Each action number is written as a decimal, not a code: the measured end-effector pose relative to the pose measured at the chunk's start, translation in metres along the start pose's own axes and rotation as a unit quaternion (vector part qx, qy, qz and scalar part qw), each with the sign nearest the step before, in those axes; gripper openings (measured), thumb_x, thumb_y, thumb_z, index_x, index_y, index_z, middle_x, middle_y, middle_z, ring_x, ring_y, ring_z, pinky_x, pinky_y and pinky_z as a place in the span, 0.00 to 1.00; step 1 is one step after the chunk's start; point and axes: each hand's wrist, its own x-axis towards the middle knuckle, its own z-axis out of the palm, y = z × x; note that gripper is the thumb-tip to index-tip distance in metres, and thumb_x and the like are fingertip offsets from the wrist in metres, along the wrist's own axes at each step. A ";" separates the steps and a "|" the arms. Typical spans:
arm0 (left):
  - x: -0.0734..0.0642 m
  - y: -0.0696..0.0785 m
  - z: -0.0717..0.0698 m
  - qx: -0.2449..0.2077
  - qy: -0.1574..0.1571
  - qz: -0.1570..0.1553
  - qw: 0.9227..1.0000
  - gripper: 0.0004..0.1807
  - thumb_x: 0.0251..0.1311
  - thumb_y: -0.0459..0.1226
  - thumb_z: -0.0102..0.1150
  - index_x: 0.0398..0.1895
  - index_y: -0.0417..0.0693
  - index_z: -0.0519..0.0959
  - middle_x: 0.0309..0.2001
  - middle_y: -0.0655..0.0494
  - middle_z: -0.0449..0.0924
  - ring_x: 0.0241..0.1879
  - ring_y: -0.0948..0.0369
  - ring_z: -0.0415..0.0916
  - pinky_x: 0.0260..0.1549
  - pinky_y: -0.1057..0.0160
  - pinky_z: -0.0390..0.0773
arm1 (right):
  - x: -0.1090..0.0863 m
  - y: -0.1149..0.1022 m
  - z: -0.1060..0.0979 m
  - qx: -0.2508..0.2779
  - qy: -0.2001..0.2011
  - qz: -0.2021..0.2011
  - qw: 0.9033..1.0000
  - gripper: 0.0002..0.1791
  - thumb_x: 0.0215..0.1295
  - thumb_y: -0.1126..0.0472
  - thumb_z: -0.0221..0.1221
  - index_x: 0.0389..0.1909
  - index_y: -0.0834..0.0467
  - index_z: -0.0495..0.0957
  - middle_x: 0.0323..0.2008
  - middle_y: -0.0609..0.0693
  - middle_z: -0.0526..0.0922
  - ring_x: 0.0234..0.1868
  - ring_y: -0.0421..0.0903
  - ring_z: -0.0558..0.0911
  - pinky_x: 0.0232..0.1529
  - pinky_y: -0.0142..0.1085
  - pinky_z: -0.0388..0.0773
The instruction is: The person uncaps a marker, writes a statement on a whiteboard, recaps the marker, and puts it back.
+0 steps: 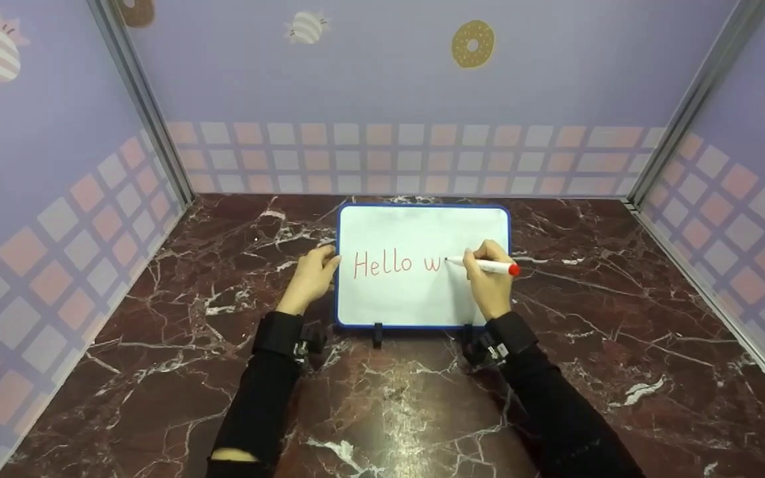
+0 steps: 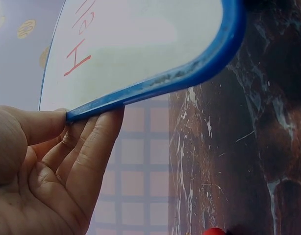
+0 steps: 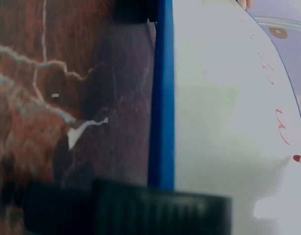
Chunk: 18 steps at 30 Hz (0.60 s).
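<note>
A whiteboard [image 1: 396, 299] with a blue frame stands tilted on small black feet [image 1: 377, 335]. Red handwriting [image 1: 382, 264] across it reads "Hello w". My left hand [image 1: 311, 275] pinches the board's left edge, thumb at the front and fingers behind, as the left wrist view shows. A white marker [image 1: 485, 265] with a red end is held in my right hand [image 1: 491, 282]. Its tip is just right of the "w"; whether it touches the surface I cannot tell. In the right wrist view only the marker's red tip [image 3: 297, 158] and a bit of barrel appear.
The board stands on a dark red marbled table [image 1: 621, 372]. Patterned panels enclose the back [image 1: 382, 79] and both sides. A small red thing [image 2: 214, 231], cut off by the frame, shows at the bottom of the left wrist view.
</note>
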 end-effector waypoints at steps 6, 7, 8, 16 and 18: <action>0.001 0.000 0.000 0.001 0.005 0.006 1.000 0.22 0.76 0.35 0.44 0.67 0.30 0.67 0.56 0.30 0.78 0.45 0.42 0.83 0.43 0.48 0.86 | -0.001 0.000 -0.001 -0.010 0.021 -0.021 1.000 0.14 0.55 0.81 0.56 0.16 0.74 0.62 0.16 0.47 0.66 0.19 0.33 0.65 0.22 0.22 0.60; 0.001 0.000 0.000 0.003 0.005 0.007 1.000 0.22 0.76 0.35 0.44 0.67 0.30 0.67 0.56 0.29 0.78 0.45 0.42 0.83 0.43 0.49 0.86 | -0.002 0.000 -0.002 -0.011 0.025 -0.026 0.999 0.14 0.54 0.82 0.55 0.16 0.74 0.61 0.16 0.48 0.64 0.20 0.34 0.64 0.23 0.22 0.59; 0.001 0.000 0.000 0.005 0.004 0.008 1.000 0.22 0.76 0.35 0.44 0.67 0.30 0.67 0.56 0.29 0.78 0.45 0.42 0.83 0.43 0.49 0.86 | -0.003 0.000 -0.003 -0.010 0.027 -0.028 0.999 0.14 0.54 0.82 0.55 0.15 0.74 0.60 0.16 0.48 0.63 0.21 0.34 0.63 0.24 0.23 0.58; 0.000 0.001 0.000 0.010 0.009 0.008 1.000 0.22 0.76 0.35 0.45 0.66 0.31 0.68 0.54 0.30 0.79 0.42 0.43 0.83 0.41 0.49 0.87 | -0.007 -0.001 -0.003 -0.010 0.001 -0.007 1.000 0.15 0.54 0.82 0.55 0.14 0.74 0.61 0.14 0.49 0.66 0.16 0.32 0.65 0.20 0.22 0.58; -0.001 0.001 0.000 0.008 0.009 0.007 1.000 0.21 0.75 0.35 0.45 0.66 0.31 0.69 0.54 0.30 0.79 0.42 0.43 0.83 0.41 0.49 0.87 | -0.005 -0.002 -0.001 -0.007 -0.004 0.000 1.000 0.14 0.55 0.81 0.55 0.15 0.74 0.62 0.14 0.49 0.68 0.14 0.32 0.67 0.17 0.21 0.59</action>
